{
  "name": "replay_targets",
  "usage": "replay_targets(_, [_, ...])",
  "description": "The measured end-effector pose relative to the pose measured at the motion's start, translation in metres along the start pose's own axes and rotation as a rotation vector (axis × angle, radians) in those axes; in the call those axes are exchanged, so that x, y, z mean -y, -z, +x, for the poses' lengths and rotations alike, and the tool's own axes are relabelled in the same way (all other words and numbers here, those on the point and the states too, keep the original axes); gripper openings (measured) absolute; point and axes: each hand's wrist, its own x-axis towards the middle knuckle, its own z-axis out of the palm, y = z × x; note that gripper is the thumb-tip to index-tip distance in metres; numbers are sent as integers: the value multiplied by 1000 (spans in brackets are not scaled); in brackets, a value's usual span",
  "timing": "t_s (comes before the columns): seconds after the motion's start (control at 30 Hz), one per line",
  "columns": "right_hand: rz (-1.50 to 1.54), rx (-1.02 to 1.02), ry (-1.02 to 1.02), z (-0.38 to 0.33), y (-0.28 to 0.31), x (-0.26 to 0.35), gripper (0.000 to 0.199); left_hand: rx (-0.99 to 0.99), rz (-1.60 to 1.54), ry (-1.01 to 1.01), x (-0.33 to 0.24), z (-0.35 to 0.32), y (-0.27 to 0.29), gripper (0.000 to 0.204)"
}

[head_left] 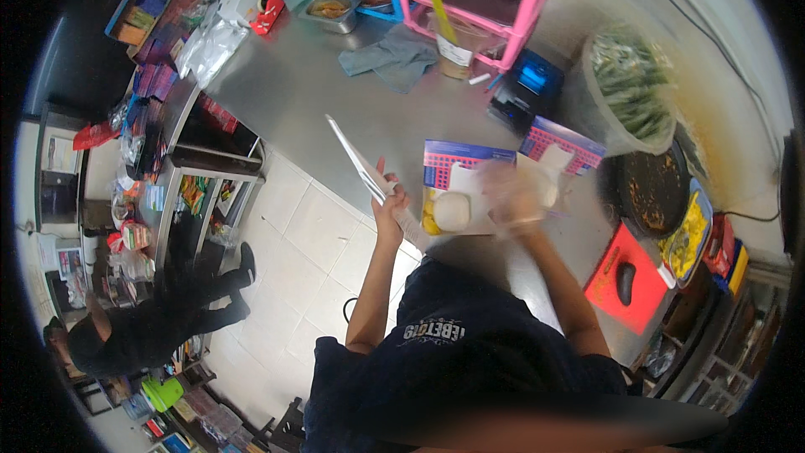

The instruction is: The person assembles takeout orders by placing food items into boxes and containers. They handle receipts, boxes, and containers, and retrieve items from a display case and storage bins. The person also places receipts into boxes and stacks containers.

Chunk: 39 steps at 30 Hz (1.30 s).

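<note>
Flat white sheet [362, 169] is clamped in left hand [391, 203]; right hand [513, 199] blurred over food box [457, 201], grip indiscernible. Steady placement is needed next.

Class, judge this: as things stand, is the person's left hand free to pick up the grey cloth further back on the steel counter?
Probably not straight away: the left hand already grips a flat white sheet. The grey cloth lies uncovered on the steel counter, with nothing between.

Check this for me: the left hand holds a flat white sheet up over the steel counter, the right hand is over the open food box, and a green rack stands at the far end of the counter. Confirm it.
Not quite. The rack at the far end of the steel counter is pink, not green, as the head view shows. The rest holds: the left hand holds the flat white sheet up, and the blurred right hand is over the open food box.
</note>
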Motion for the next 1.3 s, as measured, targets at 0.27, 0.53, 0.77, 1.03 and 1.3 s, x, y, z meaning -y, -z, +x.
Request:
replay_targets(0.27, [84, 76, -574, 49, 179, -175, 40, 694, -764, 256, -64, 58, -105, 95])
replay_targets(0.53, [876, -298, -972, 35, 166, -223, 40, 737, -651, 346, -62, 81, -126, 61])
replay_targets(0.77, [-121, -199, -736, 24, 152, -242, 33, 758, -676, 312, -64, 70, -116, 82])
replay_targets(1.03, [-70, -747, -738, 32, 176, -211, 28, 814, -685, 279, -79, 37, -114, 83])
replay_targets(1.3, [184, -1120, -476, 26, 165, -158, 21, 832, -559, 182, -91, 4, -109, 85])
